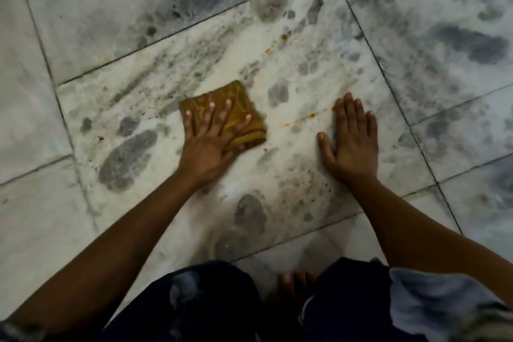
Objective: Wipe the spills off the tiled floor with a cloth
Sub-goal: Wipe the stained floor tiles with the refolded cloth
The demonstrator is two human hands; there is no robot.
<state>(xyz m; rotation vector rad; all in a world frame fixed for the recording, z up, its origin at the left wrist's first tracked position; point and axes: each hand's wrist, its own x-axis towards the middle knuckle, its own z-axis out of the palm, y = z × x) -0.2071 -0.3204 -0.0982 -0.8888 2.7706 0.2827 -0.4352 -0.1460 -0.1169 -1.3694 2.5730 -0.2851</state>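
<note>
A folded mustard-brown cloth [238,108] lies on the white and grey marble floor tile [172,86]. My left hand [213,139] presses flat on the cloth with fingers spread over it. My right hand [351,141] rests palm down on the bare tile to the right, fingers apart, holding nothing. An orange spill streak [308,117] runs between the cloth and my right fingertips. Small orange drops [283,36] sit farther up the tile, and one orange speck [265,149] lies by the cloth's near corner.
Dark grout lines [372,55] cross the floor between the tiles. My knees in dark trousers [211,302] and a bare foot [294,283] are at the bottom of the view. Faint orange specks [308,184] dot the tile near my right wrist.
</note>
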